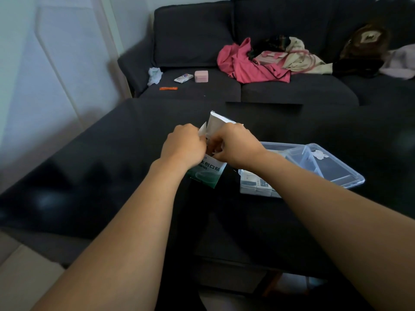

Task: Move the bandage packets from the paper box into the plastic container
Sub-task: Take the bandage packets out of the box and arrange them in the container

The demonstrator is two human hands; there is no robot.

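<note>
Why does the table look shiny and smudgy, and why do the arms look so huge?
Head view: the dark table mirrors soft window light, giving hazy glare patches on its left; the wide-angle lens stretches the forearms near the bottom edge; the picture is dim, and sharpest around the paper box and plastic container.

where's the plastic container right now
In the head view the plastic container sits on the dark table to the right, just beyond the right hand and beside the paper box.
</note>
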